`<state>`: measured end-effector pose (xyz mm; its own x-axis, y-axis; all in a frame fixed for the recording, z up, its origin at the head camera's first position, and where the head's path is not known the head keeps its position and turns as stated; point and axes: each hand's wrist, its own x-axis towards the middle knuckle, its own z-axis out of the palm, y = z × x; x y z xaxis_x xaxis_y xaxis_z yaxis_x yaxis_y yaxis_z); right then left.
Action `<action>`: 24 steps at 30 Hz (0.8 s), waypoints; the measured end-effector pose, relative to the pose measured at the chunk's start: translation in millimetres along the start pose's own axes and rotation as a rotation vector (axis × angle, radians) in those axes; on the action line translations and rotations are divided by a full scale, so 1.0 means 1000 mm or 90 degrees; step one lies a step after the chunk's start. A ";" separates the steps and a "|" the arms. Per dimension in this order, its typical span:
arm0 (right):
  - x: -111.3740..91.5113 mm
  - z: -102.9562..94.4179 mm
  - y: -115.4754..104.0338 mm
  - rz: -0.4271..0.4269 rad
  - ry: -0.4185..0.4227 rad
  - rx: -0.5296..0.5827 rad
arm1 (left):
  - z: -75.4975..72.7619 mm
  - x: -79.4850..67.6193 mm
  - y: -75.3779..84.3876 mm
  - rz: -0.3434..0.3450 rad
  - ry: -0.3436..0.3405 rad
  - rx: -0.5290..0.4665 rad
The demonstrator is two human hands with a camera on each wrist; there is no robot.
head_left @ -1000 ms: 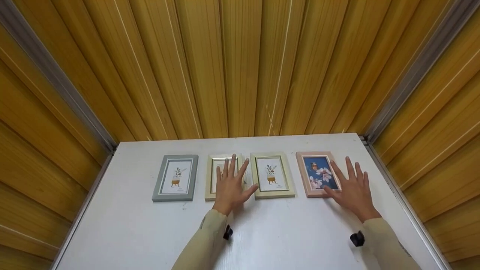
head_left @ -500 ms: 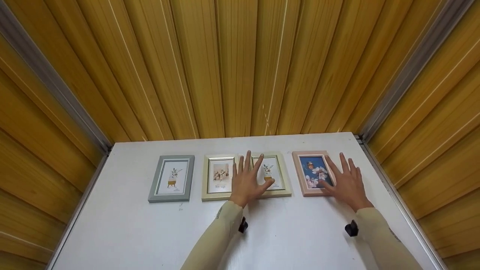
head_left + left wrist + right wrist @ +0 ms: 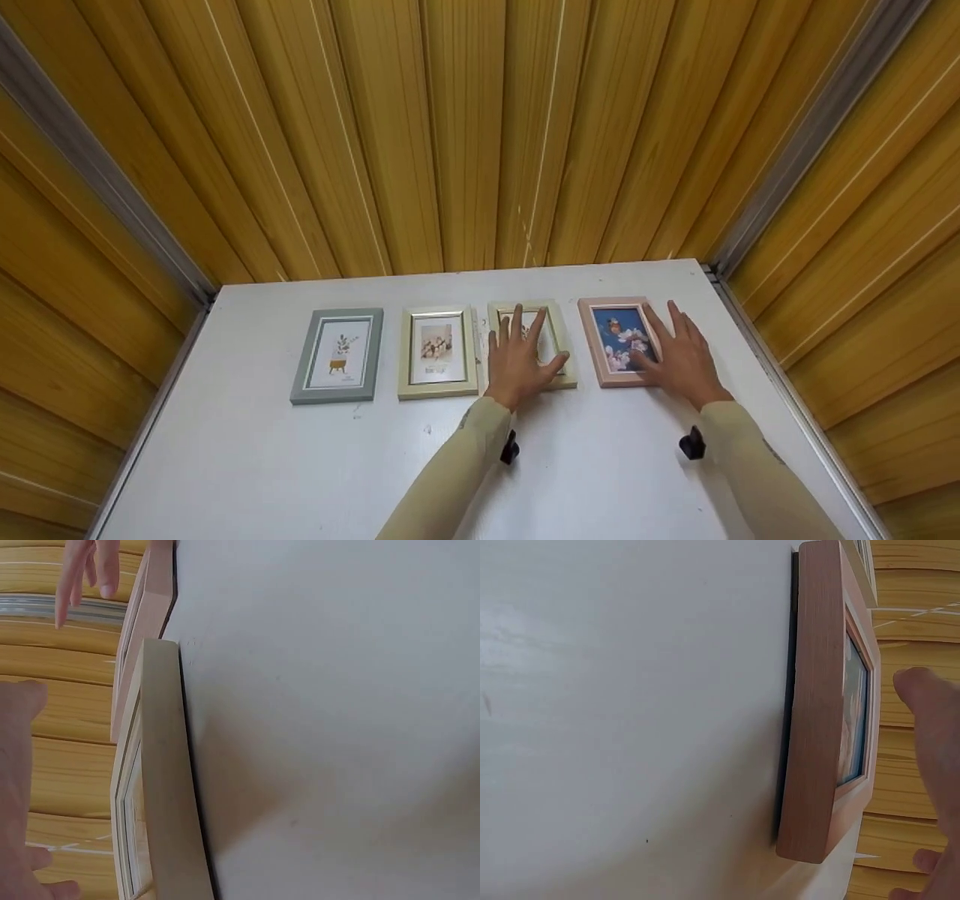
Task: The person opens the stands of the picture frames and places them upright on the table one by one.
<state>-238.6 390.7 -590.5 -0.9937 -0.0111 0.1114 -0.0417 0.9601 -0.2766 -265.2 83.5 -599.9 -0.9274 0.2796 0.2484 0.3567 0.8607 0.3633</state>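
Note:
With fingers spread, my left hand (image 3: 517, 369) is over a cream picture frame (image 3: 555, 322), the third in a row, covering much of its picture. In the left wrist view a gap shows between the hand and that frame's raised edge. My right hand (image 3: 684, 366) spreads its fingers over the right side of a pink picture frame (image 3: 619, 337) with blossoms on blue. Its thumb overlaps the picture in the head view; the right wrist view shows the thumb (image 3: 915, 690) apart from the frame. Neither hand grips anything.
A grey-green picture frame (image 3: 341, 352) and another cream picture frame (image 3: 436, 349) lie to the left in the same row. All lie on a white tabletop (image 3: 262, 465), near its far edge. Yellow wood-look panels (image 3: 465, 135) rise behind and at both sides.
My left hand has moved right, from the second frame to the third, uncovering the second frame's picture. My right hand stays over the pink frame's right side. The view has shifted slightly.

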 end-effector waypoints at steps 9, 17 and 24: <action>0.010 -0.006 0.001 0.011 -0.036 -0.019 | 0.004 0.013 0.029 -0.011 -0.019 0.021; 0.016 -0.008 0.005 0.010 -0.044 -0.022 | 0.012 0.022 0.057 -0.035 -0.052 -0.011; 0.021 -0.011 0.006 0.112 -0.099 0.115 | 0.019 0.024 0.076 -0.062 -0.031 -0.073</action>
<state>-259.1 399.4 -579.7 -0.9907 0.0945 -0.0974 0.1283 0.8860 -0.4456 -262.6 164.1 -583.3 -0.9618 0.2190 0.1644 0.2721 0.8313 0.4847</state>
